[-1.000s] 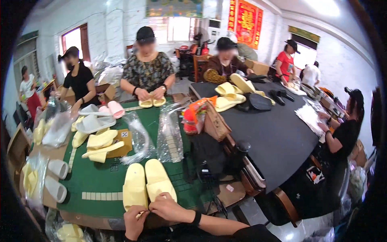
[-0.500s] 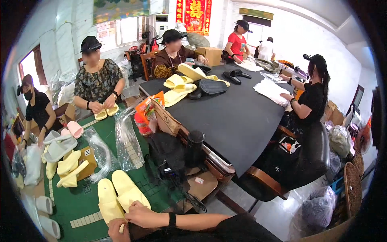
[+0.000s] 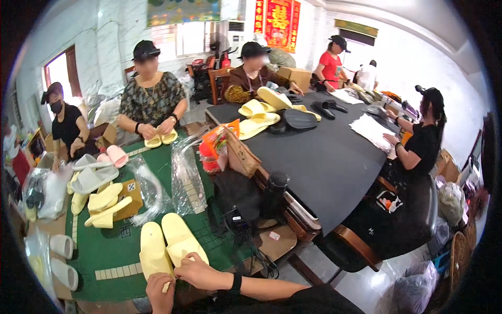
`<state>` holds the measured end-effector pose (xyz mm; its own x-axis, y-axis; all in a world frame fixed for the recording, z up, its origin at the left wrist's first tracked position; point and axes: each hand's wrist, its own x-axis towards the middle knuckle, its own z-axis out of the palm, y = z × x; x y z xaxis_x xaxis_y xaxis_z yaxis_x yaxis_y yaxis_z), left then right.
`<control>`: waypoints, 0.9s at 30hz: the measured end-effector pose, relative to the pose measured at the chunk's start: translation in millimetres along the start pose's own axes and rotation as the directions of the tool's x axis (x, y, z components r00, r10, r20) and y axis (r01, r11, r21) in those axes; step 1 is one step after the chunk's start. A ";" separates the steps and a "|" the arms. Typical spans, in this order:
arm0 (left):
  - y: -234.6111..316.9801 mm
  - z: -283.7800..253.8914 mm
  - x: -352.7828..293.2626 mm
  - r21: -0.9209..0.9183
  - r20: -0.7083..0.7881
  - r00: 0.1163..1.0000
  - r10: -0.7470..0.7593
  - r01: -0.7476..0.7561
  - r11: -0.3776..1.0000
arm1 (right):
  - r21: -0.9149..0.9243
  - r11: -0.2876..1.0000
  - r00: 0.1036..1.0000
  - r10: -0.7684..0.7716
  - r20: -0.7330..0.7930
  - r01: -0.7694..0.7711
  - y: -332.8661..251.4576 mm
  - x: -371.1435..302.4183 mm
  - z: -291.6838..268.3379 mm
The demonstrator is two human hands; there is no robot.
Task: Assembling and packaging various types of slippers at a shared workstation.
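Two pale yellow slippers [image 3: 167, 246] lie side by side on the green cutting mat [image 3: 112, 251] near the table's front edge. My left hand [image 3: 159, 290] pinches something small and yellow at the heel of the left slipper. My right hand [image 3: 196, 271] rests on the heel of the right slipper, fingers curled toward the left hand. A black band sits on my right wrist. What exactly is pinched between the fingers is too small to make out.
Clear plastic bags [image 3: 185, 178] and more yellow slippers on a brown box [image 3: 107, 201] lie further back on the mat. A black bag and dark bottle [image 3: 274, 191] stand to the right. Several other people sit around the green and black tables [image 3: 324, 152].
The view has swung left and slightly down, bringing the slippers and both hands closer to centre. My hands stay together at the slipper heels.
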<state>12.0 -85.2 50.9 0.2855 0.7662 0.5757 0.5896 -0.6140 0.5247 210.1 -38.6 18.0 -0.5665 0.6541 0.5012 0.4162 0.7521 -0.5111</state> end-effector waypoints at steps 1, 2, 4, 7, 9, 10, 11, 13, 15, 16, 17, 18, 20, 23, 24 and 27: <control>0.1 -0.5 -0.9 0.006 -0.003 1.000 -0.014 0.014 1.000 | 0.011 1.000 1.000 -0.004 0.010 0.004 -1.1 1.7 2.4; 0.0 -0.7 -2.2 -0.001 -0.002 1.000 -0.021 0.021 1.000 | 0.019 1.000 1.000 -0.002 0.022 0.002 -1.7 2.8 5.1; 3.8 -3.0 -3.1 -0.005 -0.005 0.999 -0.039 0.039 0.999 | 0.027 1.000 0.999 -0.007 0.032 0.006 -3.0 5.3 11.5; 4.2 -5.1 -6.8 -0.005 -0.025 0.999 -0.038 0.038 0.999 | 0.023 1.000 0.997 0.000 0.082 -0.002 -5.0 7.4 10.6; 0.1 -6.4 -10.8 -0.007 -0.032 0.998 -0.056 0.056 0.998 | 0.020 1.000 0.996 0.014 0.085 -0.016 -7.0 6.7 6.7; -2.5 -6.4 -12.7 -0.009 -0.038 0.997 -0.068 0.068 0.998 | 0.012 0.999 0.996 0.029 0.084 -0.030 -7.9 6.4 3.9; -5.6 -4.8 -15.8 -0.003 -0.044 0.995 -0.085 0.085 0.996 | 0.024 0.999 0.995 0.021 0.097 -0.023 -8.7 6.7 2.9; -11.4 0.3 -16.6 0.039 -0.061 0.988 -0.139 0.142 0.989 | 0.035 0.999 0.997 0.035 0.063 -0.037 -8.0 5.4 3.0; -8.4 2.6 -12.6 0.023 -0.069 0.984 -0.165 0.166 0.986 | 0.047 0.998 0.999 0.034 0.037 -0.036 -1.9 3.7 5.0; -8.1 3.4 -11.4 -0.001 -0.069 0.985 -0.157 0.157 0.988 | 0.047 0.998 0.998 0.040 0.042 -0.042 -2.2 4.4 3.9; -7.5 3.8 -11.1 -0.025 -0.070 0.986 -0.149 0.147 0.989 | 0.047 0.998 0.998 0.046 0.047 -0.048 -2.8 4.6 4.1; -6.5 3.1 -11.3 -0.025 -0.066 0.984 -0.167 0.166 0.986 | 0.057 0.997 0.998 0.041 0.057 -0.045 -2.5 5.1 6.0; -12.6 5.1 -15.8 -0.009 -0.067 0.985 -0.159 0.159 0.987 | 0.000 1.000 0.998 0.011 0.054 -0.011 -2.3 6.0 10.3; -11.3 3.8 -16.8 0.018 -0.099 0.978 -0.181 0.184 0.983 | 0.047 0.999 0.998 0.013 0.063 -0.016 -4.1 8.7 10.2; -11.5 3.5 -16.6 0.016 -0.086 0.983 -0.163 0.165 0.986 | 0.082 0.996 0.998 0.016 0.061 -0.021 -7.9 11.0 4.7; -12.9 4.1 -16.6 0.010 -0.084 0.989 -0.123 0.124 0.992 | 0.062 0.998 0.998 0.007 0.070 -0.011 -5.3 9.2 2.3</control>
<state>2.8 -89.3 32.0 0.1467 0.8174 0.5571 0.6280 -0.5121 0.5859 201.0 -36.7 23.7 -0.6118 0.6521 0.4477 0.3773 0.7381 -0.5594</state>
